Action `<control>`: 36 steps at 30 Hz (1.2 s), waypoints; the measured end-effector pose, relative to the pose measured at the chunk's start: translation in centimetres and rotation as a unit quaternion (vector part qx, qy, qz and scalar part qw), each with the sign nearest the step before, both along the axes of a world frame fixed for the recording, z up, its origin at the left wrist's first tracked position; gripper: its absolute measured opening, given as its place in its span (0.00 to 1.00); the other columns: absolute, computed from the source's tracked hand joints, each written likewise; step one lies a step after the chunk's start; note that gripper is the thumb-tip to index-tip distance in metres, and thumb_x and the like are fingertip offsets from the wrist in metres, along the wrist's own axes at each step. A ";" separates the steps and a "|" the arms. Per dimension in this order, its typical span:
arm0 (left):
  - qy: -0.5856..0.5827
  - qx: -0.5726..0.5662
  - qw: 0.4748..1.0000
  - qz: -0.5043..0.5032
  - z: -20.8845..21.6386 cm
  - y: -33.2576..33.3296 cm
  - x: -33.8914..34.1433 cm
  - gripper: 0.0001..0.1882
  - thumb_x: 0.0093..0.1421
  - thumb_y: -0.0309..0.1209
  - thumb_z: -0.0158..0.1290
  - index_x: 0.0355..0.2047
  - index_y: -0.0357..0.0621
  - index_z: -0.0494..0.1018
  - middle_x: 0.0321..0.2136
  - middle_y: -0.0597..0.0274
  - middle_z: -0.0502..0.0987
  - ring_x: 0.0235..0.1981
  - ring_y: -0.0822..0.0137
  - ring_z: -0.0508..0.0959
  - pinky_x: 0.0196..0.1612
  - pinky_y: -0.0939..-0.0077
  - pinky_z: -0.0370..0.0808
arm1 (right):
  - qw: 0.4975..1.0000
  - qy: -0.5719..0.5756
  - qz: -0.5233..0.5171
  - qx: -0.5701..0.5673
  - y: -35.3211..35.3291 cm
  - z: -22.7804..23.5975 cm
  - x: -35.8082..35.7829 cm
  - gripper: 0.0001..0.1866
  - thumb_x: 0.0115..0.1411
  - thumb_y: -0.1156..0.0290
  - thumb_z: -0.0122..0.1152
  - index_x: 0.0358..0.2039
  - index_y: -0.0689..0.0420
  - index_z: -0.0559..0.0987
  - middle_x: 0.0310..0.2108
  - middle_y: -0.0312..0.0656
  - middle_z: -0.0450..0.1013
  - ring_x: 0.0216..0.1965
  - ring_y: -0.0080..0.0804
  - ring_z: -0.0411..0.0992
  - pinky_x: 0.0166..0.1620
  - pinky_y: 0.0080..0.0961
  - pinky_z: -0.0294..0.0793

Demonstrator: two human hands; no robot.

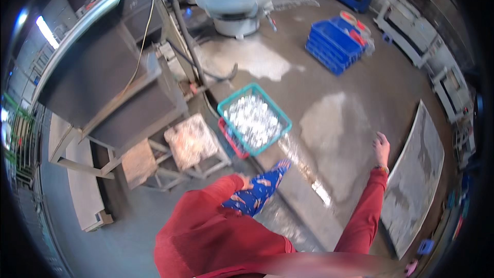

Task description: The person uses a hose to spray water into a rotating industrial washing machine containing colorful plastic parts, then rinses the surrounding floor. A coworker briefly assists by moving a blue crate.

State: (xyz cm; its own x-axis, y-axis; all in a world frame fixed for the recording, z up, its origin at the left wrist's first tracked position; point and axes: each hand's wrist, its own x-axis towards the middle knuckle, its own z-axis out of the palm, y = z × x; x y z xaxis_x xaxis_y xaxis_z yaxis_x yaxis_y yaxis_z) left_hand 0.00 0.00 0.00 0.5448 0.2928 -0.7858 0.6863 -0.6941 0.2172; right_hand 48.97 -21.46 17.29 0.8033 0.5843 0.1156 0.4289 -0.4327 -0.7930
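Observation:
My right hand (381,150) is held out to the right over the wet floor, with a band at its wrist. Its fingers are loosely bent and apart, and nothing is in them. Close against my leg in blue patterned trousers (256,194) is my left hand (246,181); its fingers are too small and blurred to read. Ahead of that leg, a teal plastic basket (278,142) holds many shiny silver-coloured small parts (254,121). A red basket (232,141) shows beneath its left side. Neither hand touches the baskets.
Two stools with worn tops (191,141) stand left of the baskets, beside a large grey metal bench (139,108). Beyond are a round bowl-shaped machine (234,2) and stacked blue crates (334,46). A grey sheet (414,180) lies at right; the floor has wet patches.

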 end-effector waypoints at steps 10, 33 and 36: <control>-0.049 -0.118 0.982 -0.136 7.2 12.4 22.5 0.28 0.49 0.54 0.49 0.34 0.39 0.75 0.32 0.45 0.76 0.36 0.49 0.75 0.42 0.61 0.70 | 0.847 0.241 0.048 -0.471 -5.1 -13.5 16.7 0.09 0.47 0.72 0.53 0.29 0.61 0.75 0.22 0.41 0.72 0.22 0.36 0.69 0.27 0.31 0.68; -0.213 0.002 0.966 0.145 10.9 57.5 62.8 0.16 0.55 0.40 0.49 0.39 0.44 0.74 0.38 0.51 0.75 0.39 0.54 0.75 0.43 0.63 0.71 | 0.987 -0.149 -0.022 -0.061 58.5 -9.9 77.3 0.18 0.52 0.72 0.46 0.44 0.63 0.71 0.32 0.52 0.74 0.36 0.52 0.72 0.42 0.34 0.71; -0.083 0.008 0.990 0.116 11.8 69.0 62.7 0.18 0.52 0.44 0.50 0.33 0.42 0.75 0.34 0.50 0.75 0.36 0.51 0.75 0.41 0.60 0.71 | 0.976 -0.104 0.172 -0.084 73.8 -3.0 83.4 0.13 0.50 0.72 0.48 0.35 0.61 0.75 0.33 0.48 0.74 0.36 0.44 0.72 0.41 0.30 0.71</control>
